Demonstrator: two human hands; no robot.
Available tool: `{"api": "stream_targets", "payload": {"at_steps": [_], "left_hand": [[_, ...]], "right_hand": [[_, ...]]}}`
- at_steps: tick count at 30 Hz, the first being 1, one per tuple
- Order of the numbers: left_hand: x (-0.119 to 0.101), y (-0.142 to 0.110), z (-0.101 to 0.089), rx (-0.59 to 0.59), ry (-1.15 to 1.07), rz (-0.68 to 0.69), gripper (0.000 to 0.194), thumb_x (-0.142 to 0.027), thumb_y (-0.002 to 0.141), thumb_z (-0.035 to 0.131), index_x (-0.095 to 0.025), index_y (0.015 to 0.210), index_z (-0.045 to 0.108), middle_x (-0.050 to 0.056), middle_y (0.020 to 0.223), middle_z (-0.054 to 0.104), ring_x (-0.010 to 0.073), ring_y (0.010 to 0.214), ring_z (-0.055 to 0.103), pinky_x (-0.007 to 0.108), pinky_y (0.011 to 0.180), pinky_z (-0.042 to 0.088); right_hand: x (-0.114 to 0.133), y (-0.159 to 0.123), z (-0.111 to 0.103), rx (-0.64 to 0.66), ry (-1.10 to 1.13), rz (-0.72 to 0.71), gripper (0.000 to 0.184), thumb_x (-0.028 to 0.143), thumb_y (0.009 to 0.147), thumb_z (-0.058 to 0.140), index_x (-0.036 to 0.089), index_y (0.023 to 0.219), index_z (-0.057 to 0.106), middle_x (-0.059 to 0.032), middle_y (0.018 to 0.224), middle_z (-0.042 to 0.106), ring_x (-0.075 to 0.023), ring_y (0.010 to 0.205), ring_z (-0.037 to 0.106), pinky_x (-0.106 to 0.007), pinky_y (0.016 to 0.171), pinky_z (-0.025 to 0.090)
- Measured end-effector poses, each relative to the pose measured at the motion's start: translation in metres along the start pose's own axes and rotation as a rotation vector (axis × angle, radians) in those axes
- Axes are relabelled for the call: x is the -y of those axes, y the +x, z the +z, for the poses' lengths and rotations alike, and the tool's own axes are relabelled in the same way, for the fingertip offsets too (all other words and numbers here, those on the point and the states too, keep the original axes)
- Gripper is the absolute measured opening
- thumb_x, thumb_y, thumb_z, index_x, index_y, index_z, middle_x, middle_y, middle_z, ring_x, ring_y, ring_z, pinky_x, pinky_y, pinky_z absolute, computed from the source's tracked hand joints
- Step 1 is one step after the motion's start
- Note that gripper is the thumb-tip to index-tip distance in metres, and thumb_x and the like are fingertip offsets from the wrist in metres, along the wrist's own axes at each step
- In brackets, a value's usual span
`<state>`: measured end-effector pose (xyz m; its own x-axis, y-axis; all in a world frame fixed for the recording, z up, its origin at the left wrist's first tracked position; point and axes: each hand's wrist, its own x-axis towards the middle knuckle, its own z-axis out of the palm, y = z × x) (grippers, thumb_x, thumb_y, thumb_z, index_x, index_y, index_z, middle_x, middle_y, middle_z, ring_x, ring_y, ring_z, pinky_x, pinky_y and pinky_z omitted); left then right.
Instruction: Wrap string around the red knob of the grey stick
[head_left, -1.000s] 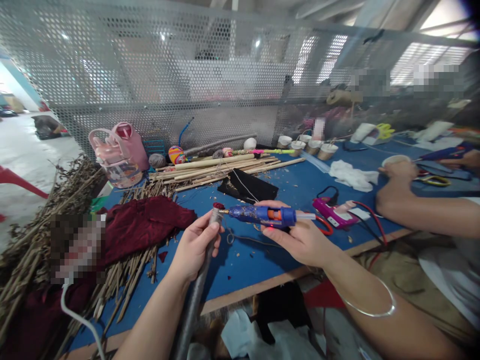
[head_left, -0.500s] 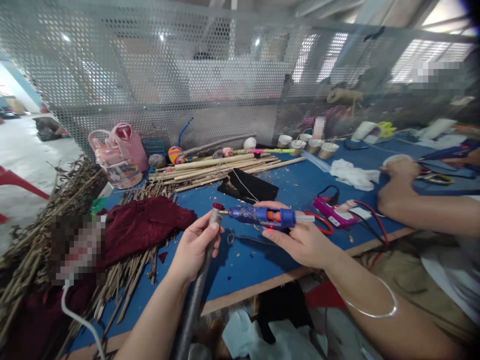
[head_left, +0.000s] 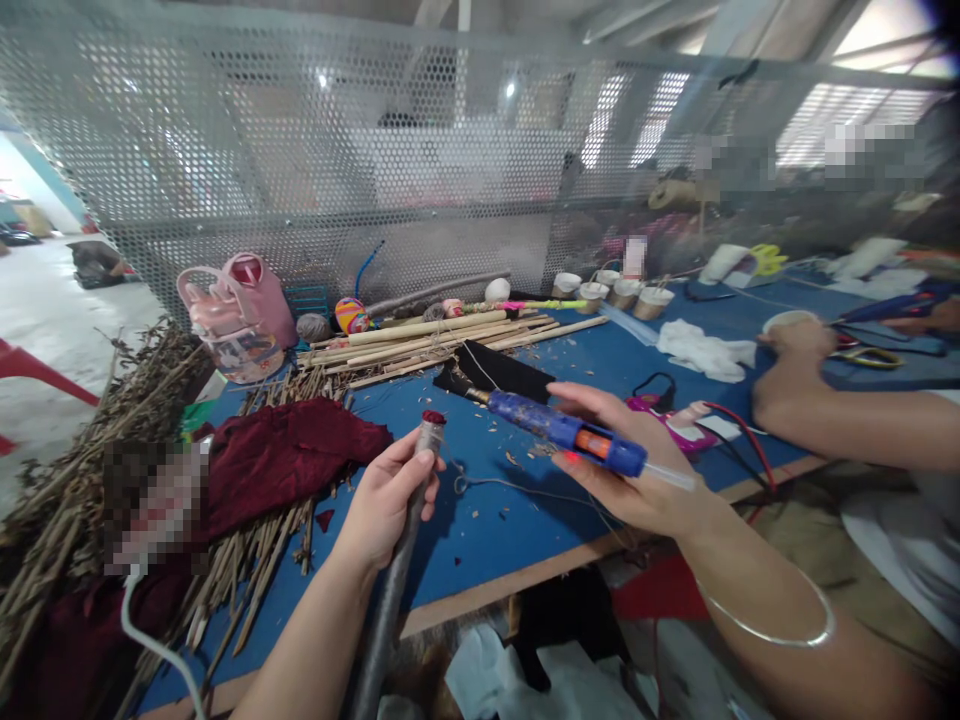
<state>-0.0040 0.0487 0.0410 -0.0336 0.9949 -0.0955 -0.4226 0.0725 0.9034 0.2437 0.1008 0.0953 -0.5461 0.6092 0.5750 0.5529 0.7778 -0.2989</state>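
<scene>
My left hand (head_left: 386,500) is wrapped round a grey stick (head_left: 394,590) held upright over the blue table (head_left: 495,520). The stick's top end carries a small dark red cap (head_left: 433,417). My right hand (head_left: 630,470) grips a blue glue gun (head_left: 562,432) with an orange band. Its nozzle points up and left, a short way to the right of the stick's top and not touching it. A clear glue stick pokes out of the gun's back end.
A dark red cloth (head_left: 285,450) lies over bundled twigs (head_left: 90,430) at left. Wooden sticks (head_left: 442,335), a black cloth (head_left: 499,372), a pink jug (head_left: 240,315) and small cups (head_left: 622,290) stand farther back. A pink glue gun (head_left: 667,415) lies right. Another person's arm (head_left: 847,415) rests at far right.
My right hand has drawn the glue gun away from the stick's top and tilted it, nozzle now raised and off to the right. My left hand still holds the stick in place.
</scene>
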Motion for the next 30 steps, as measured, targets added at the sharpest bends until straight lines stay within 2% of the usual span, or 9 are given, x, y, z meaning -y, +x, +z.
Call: {"api": "stream_targets", "payload": {"at_steps": [4,10,14,16,19,21,25,27,30], "left_hand": [[-0.002,0.0,0.002,0.005,-0.015,-0.014,0.037,-0.038,0.072,0.073,-0.015,0.099,0.064,0.001,0.074,0.057,0.0052,0.05,0.046,0.016,0.039,0.037],[-0.001,-0.001,0.004,0.028,-0.005,-0.032,0.034,-0.038,0.074,0.071,-0.016,0.099,0.064,0.001,0.075,0.056,0.0058,0.051,0.045,0.017,0.039,0.038],[0.0,0.0,0.005,0.02,0.0,-0.044,0.036,-0.039,0.072,0.073,-0.014,0.097,0.065,0.001,0.073,0.056,0.0054,0.049,0.044,0.018,0.038,0.036],[-0.001,0.0,0.007,-0.009,0.005,-0.049,0.039,-0.039,0.069,0.074,-0.014,0.098,0.066,0.001,0.072,0.056,0.0054,0.048,0.044,0.018,0.038,0.036],[0.0,0.0,0.009,-0.043,0.012,-0.049,0.046,-0.039,0.068,0.075,-0.014,0.106,0.065,0.001,0.072,0.056,0.0063,0.049,0.045,0.018,0.038,0.037],[0.001,-0.001,0.01,-0.061,0.03,-0.036,0.051,-0.038,0.068,0.075,-0.015,0.112,0.063,0.001,0.073,0.057,0.0067,0.05,0.046,0.018,0.038,0.038],[0.003,-0.009,0.013,-0.084,0.154,0.021,0.055,-0.038,0.071,0.072,-0.015,0.119,0.06,-0.001,0.067,0.058,0.0071,0.048,0.046,0.02,0.042,0.04],[0.003,-0.015,0.015,-0.076,0.232,0.034,0.055,-0.039,0.074,0.07,-0.014,0.121,0.059,-0.004,0.059,0.055,0.0072,0.046,0.045,0.02,0.043,0.04],[0.004,-0.023,0.018,-0.06,0.297,0.043,0.057,-0.04,0.075,0.069,-0.013,0.124,0.057,-0.005,0.054,0.052,0.0073,0.044,0.044,0.02,0.044,0.038]], "right_hand": [[-0.06,0.022,0.0,-0.021,-0.197,0.027,0.058,0.023,0.079,0.052,0.021,0.135,0.039,-0.0125,0.129,0.053,-0.0307,0.114,0.053,-0.044,0.096,0.042],[-0.185,0.086,0.02,0.247,-0.544,0.362,0.069,0.005,0.075,0.043,0.005,0.142,0.027,-0.0238,0.138,0.039,-0.0357,0.128,0.039,-0.049,0.1,0.034],[-0.212,0.115,0.042,0.415,-0.533,0.619,0.079,0.003,0.07,0.053,0.007,0.144,0.024,-0.0265,0.134,0.043,-0.0361,0.114,0.052,-0.046,0.091,0.042],[-0.199,0.122,0.05,0.433,-0.53,0.648,0.079,0.006,0.069,0.06,0.007,0.141,0.03,-0.0276,0.131,0.046,-0.0386,0.113,0.052,-0.049,0.089,0.042],[-0.144,0.112,0.058,0.343,-0.459,0.559,0.07,0.019,0.077,0.058,0.013,0.141,0.031,-0.0227,0.14,0.04,-0.0362,0.126,0.042,-0.05,0.098,0.037],[-0.09,0.088,0.063,0.125,-0.014,0.357,0.051,0.03,0.088,0.049,0.015,0.136,0.04,-0.0181,0.135,0.047,-0.0274,0.124,0.047,-0.042,0.099,0.041],[0.007,0.027,0.072,0.309,0.873,0.32,0.06,0.047,0.086,0.054,0.017,0.134,0.034,-0.0146,0.122,0.057,-0.0188,0.109,0.058,-0.033,0.088,0.048],[0.033,0.007,0.072,0.359,1.068,0.409,0.05,0.047,0.082,0.06,0.015,0.118,0.045,-0.0073,0.095,0.064,-0.0141,0.086,0.062,-0.026,0.073,0.049],[0.049,0.0,0.061,0.366,1.14,0.516,0.03,0.044,0.083,0.059,0.014,0.085,0.054,0.0057,0.059,0.048,-0.0052,0.049,0.042,-0.018,0.047,0.033]]}}
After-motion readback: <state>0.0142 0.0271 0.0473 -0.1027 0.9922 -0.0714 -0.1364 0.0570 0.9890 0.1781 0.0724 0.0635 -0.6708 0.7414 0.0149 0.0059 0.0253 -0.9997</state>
